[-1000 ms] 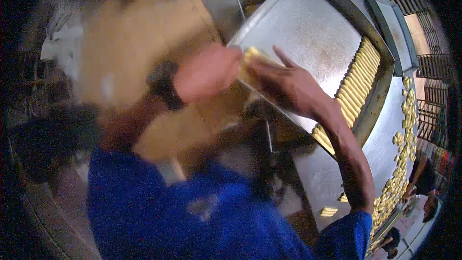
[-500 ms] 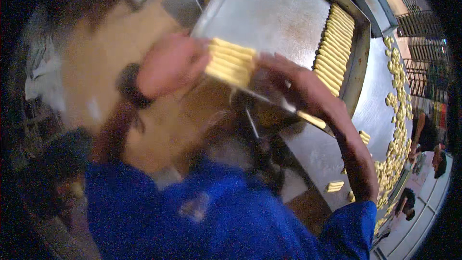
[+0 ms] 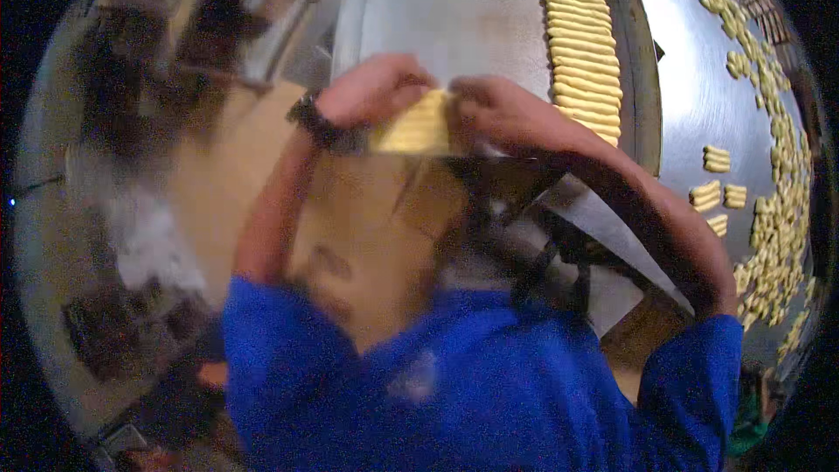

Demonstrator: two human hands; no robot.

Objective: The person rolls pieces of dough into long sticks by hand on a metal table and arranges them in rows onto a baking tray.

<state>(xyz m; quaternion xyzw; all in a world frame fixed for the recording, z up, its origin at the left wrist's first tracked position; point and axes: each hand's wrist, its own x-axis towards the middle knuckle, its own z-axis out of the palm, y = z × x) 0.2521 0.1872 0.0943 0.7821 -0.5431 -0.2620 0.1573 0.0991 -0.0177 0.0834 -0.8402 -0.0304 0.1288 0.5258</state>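
Observation:
A small block of yellow dough sticks (image 3: 414,128), lying side by side, is between my hands at the near edge of a metal tray (image 3: 454,26). My left hand (image 3: 377,91), with a dark watch on its wrist, is closed on the block's far left side, its fingers curled. Against the right end my right hand (image 3: 500,112) is closed too, the fingertips bent down and partly hidden. Motion smears the fingers and the block. A long row of dough sticks (image 3: 584,52) lies along the tray's right side.
Right of the tray's raised rim (image 3: 648,61) is a metal table (image 3: 686,105). Small stacks of dough sticks (image 3: 717,159) lie on it, with a large heap of dough pieces (image 3: 782,218) farther right. Tan floor (image 3: 350,236) shows below the tray.
My hands have come closer together, and the dough block between them now sits at the tray's near edge. The view has turned, so the tray and row stand more upright in it.

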